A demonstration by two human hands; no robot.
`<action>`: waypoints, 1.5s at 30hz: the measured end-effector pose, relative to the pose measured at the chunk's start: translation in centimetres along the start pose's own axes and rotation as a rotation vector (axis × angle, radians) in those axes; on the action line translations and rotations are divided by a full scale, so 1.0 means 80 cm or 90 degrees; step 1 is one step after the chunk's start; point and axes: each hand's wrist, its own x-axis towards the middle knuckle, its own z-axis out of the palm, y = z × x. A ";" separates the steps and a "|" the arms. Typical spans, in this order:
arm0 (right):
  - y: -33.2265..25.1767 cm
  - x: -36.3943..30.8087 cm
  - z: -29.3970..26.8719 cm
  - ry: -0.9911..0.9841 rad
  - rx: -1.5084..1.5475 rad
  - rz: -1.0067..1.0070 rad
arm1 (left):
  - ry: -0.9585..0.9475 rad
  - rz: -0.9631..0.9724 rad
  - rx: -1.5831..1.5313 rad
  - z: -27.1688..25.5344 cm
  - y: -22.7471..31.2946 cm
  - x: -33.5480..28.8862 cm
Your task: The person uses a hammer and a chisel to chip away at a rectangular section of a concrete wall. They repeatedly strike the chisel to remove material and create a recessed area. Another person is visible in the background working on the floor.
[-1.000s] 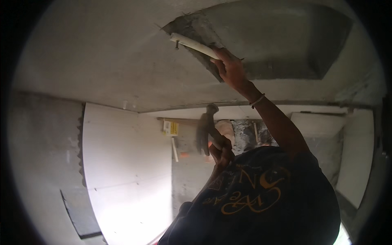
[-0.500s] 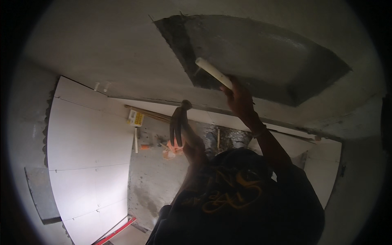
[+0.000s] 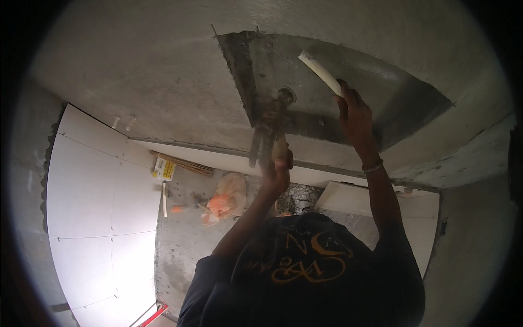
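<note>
The left hand [image 3: 279,161] is clamped on the handle of a hammer [image 3: 269,128], whose long axis runs up and slightly right from the fist, its head touching or just short of the grey patch [image 3: 327,103] cut into the wall. The right hand [image 3: 354,111] is closed around a white pipe [image 3: 321,72] that slants up-left out of the grip, lying against the same patch. The pipe's free end sits above and right of the hammer head, near it but apart.
</note>
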 end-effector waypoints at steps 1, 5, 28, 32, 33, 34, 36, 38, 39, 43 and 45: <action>-0.002 0.001 -0.003 -0.001 -0.001 -0.002 | -0.017 0.050 -0.022 0.002 -0.006 0.007; -0.004 0.002 -0.005 -0.002 -0.028 -0.012 | -0.021 0.109 0.011 0.010 -0.040 0.031; -0.010 -0.001 -0.010 -0.016 -0.086 -0.011 | -0.060 0.070 0.292 0.016 -0.003 0.074; -0.019 0.012 -0.015 -0.012 -0.125 -0.023 | -0.079 0.232 0.233 0.011 -0.009 0.075; -0.020 0.007 -0.013 -0.013 -0.124 -0.032 | -0.082 0.297 0.328 0.006 -0.023 0.084; -0.021 0.002 -0.012 -0.014 -0.122 -0.040 | -0.092 0.160 0.298 0.001 -0.035 0.079; -0.011 -0.002 -0.009 -0.007 -0.130 -0.036 | -0.085 -0.007 0.238 0.019 0.001 0.068; -0.012 0.002 -0.009 -0.020 -0.129 -0.016 | -0.055 -0.052 0.184 0.025 0.016 0.059; -0.018 0.002 -0.011 -0.039 -0.126 0.004 | -0.034 0.003 0.162 0.025 0.011 0.058; -0.008 0.005 -0.007 -0.047 -0.099 -0.028 | -0.064 0.019 0.200 0.032 0.000 0.081; -0.006 0.004 -0.009 -0.044 -0.079 -0.017 | -0.068 -0.068 0.154 0.035 0.012 0.072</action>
